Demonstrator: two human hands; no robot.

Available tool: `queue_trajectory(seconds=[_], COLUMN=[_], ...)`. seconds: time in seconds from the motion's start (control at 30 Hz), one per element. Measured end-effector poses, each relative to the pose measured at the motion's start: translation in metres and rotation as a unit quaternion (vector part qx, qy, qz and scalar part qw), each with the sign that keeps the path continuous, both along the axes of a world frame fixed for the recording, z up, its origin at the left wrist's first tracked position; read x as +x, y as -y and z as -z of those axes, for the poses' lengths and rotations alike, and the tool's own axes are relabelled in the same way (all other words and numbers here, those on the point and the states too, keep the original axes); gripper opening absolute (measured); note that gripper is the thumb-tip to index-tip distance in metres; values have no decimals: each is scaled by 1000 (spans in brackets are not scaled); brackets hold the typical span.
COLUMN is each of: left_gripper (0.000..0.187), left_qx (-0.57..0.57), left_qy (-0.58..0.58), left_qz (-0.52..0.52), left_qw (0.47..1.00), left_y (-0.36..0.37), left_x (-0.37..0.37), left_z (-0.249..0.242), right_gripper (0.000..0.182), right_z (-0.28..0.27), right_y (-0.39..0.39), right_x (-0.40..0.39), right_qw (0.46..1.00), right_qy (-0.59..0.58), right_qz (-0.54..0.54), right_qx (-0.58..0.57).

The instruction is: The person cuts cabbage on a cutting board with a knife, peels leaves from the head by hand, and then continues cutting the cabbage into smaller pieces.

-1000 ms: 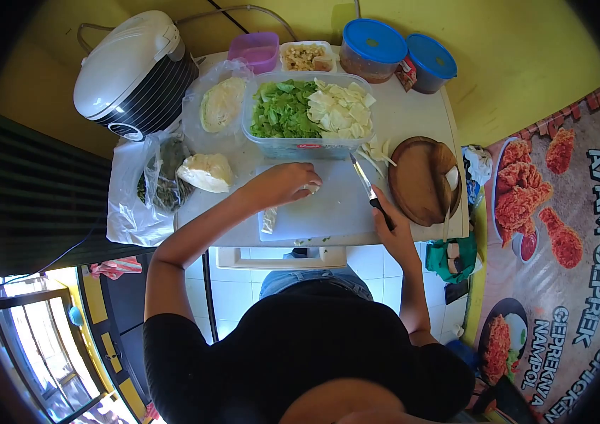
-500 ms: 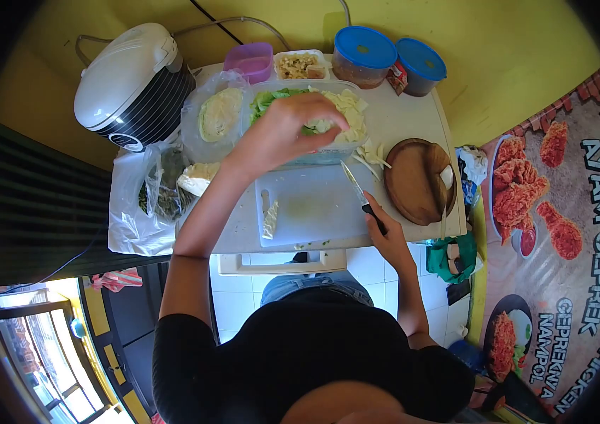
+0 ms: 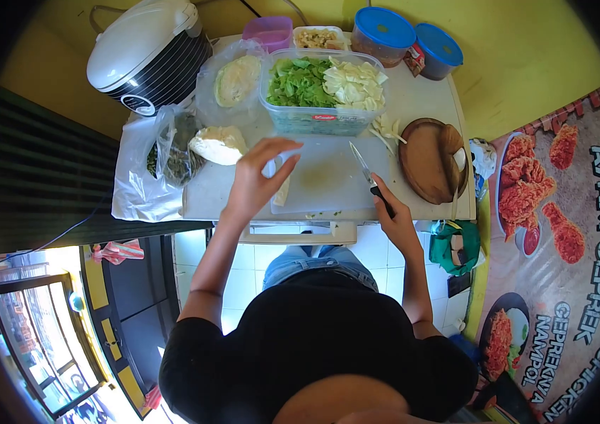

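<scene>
Head camera: the only view; the clock is centred on the cutting board [image 3: 325, 169], with twelve pointing away from the person.
Cutting board: its middle is bare; a pale strip [image 3: 282, 192] lies at eight o'clock, too unclear to name, and green flecks [image 3: 325, 213] sit along the near edge at six.
Left hand: the left hand [image 3: 261, 177] is at nine o'clock, partly over the board's edge, fingers parted from the thumb, with no held piece that I can make out.
Right hand: the right hand [image 3: 395, 218] is at four o'clock, fingers wrapped about the black handle of the knife [image 3: 369, 178].
Knife: tilted over the board's right side, tip toward eleven; whether the blade touches the surface, I cannot tell.
Container: the clear container [image 3: 314, 125] stands at twelve, just beyond the board, torn green leaves [image 3: 296, 83] on its left and pale cut cabbage [image 3: 354, 83] on its right.
Cabbage chunk: the cabbage chunk [image 3: 219, 145] lies between nine and ten, near the left hand.
Loose strips: loose strips [image 3: 385, 130] lie at two, between the container and the wooden mortar [image 3: 421, 159].
Step in hand: seemingly a gap between cuts.
Next cut: would call for a piece steadied on the board, left fingertips tucked clear of the edge.
</scene>
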State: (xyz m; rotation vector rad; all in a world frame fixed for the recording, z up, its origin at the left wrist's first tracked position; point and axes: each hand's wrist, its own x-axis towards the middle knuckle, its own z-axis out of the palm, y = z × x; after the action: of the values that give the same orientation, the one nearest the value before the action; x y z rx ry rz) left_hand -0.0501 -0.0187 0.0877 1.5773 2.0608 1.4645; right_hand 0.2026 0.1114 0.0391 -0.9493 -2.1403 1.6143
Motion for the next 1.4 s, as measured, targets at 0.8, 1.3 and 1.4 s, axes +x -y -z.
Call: queue_trajectory(seconds=[0.8,1.3,1.4], left_gripper=[26,22,23], left_qx=[-3,23,28], left_qy=[-11,-22,-28], left_qz=[58,2,-1], left_qw=[998,999,999], left_y=[-4,-2,-3], left_x=[19,20,20], left_z=[86,91,90], right_gripper=[49,54,54], right_z=[10,20,26], right_y=[40,52,52], right_x=[-15,-28,-10], right_qw=[994,974,982], right_qy=[45,102,72], right_qz=[-29,-29,-28], right_qx=[92,202,173])
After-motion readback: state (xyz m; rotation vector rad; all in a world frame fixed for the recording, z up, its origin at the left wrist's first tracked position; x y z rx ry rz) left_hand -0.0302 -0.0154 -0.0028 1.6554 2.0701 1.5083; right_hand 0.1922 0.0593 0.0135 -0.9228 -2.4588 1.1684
